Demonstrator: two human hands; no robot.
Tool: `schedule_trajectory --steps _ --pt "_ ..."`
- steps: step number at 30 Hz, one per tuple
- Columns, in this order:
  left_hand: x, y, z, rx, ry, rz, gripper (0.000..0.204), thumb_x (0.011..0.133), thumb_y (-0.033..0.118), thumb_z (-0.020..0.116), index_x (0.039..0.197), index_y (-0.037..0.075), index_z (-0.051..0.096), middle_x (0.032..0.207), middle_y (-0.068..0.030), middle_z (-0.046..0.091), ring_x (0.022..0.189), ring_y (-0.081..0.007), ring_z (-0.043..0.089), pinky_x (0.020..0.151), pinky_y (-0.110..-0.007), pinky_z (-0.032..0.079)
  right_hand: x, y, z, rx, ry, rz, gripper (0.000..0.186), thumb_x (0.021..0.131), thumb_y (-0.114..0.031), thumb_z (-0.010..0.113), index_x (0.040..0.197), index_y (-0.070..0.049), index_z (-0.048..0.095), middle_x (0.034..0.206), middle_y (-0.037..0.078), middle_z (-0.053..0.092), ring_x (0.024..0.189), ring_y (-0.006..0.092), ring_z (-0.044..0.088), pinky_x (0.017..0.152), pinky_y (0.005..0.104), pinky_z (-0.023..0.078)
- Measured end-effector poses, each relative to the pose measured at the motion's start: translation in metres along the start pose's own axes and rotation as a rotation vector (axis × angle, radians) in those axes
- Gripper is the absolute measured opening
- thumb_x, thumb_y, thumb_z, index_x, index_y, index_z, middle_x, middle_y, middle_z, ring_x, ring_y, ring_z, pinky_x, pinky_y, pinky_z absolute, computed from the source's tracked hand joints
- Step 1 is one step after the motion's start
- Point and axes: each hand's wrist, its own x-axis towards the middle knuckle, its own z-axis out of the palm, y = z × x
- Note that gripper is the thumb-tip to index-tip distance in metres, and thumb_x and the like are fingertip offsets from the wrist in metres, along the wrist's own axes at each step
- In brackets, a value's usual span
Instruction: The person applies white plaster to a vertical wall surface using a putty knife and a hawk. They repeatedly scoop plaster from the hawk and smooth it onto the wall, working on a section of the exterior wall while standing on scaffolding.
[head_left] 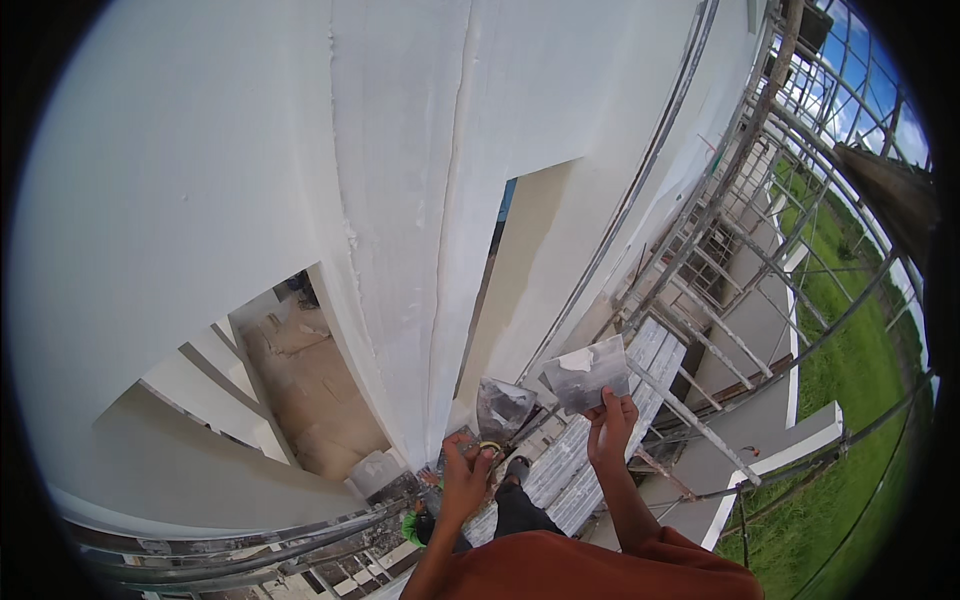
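Plain rust-red top [580,568] (forearms [618,500] bare); black trousers [524,512]; dark footwear [517,468]

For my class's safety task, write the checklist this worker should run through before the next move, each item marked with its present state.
1. Right hand gripping the flat plate: ok, fingers at its lower edge.
2. White smear on the plate: ok, visible.
3. Left hand gripping securely: cannot tell, what it holds is unclear.
4. Wall smooth: not ok, ragged ridges run along it.
5. Nobody else close: cannot tell, someone in green shows below the left hand, distance unclear.
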Motion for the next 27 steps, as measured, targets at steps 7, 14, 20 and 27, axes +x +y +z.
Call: schedule_trajectory --steps 7,14,20,27 --pt "0.004 0.043 -0.001 -0.111 -0.096 0.066 0.03 0.1 0.03 0.052 0.096 0.002 0.06 0.08 -0.0039 0.062 0.064 -0.0093 0.054 0.058 -0.023 0.044 0.004 -0.01 0.017 -0.333 -0.084 -0.04 0.021 0.093 -0.012 0.062 0.107 0.003 0.062 0.093 0.01 0.068 0.077 0.0179 0.068 0.067 0.0336 0.059" --pt "0.009 0.053 -0.018 -0.137 -0.224 0.017 0.031 0.101 0.026 0.05 0.085 0.001 0.06 0.073 -0.0025 0.059 0.057 -0.0077 0.051 0.054 -0.024 0.041 -0.001 -0.017 0.03 -1.236 -0.809 -0.401 0.024 0.09 -0.01 0.063 0.113 -0.005 0.065 0.078 0.013 0.069 0.064 0.0245 0.068 0.061 0.0317 0.053" --pt "-0.004 0.052 -0.031 -0.208 -0.278 0.017 0.029 0.099 0.025 0.055 0.089 -0.002 0.062 0.072 -0.0054 0.061 0.058 -0.0094 0.054 0.052 -0.026 0.044 0.076 -0.063 0.065 -1.077 -0.667 -0.608 0.02 0.09 -0.011 0.067 0.105 0.002 0.065 0.078 0.011 0.07 0.07 0.0154 0.067 0.064 0.0302 0.05" --pt "-0.015 0.046 -0.03 -0.262 0.023 -0.028 0.034 0.094 0.043 0.057 0.088 0.011 0.067 0.067 0.0015 0.059 0.052 -0.0081 0.049 0.047 -0.024 0.037 0.11 -0.21 0.245 -0.426 -0.177 -1.534 0.02 0.088 0.002 0.064 0.107 0.007 0.065 0.101 0.015 0.068 0.09 0.0178 0.066 0.081 0.0296 0.052"
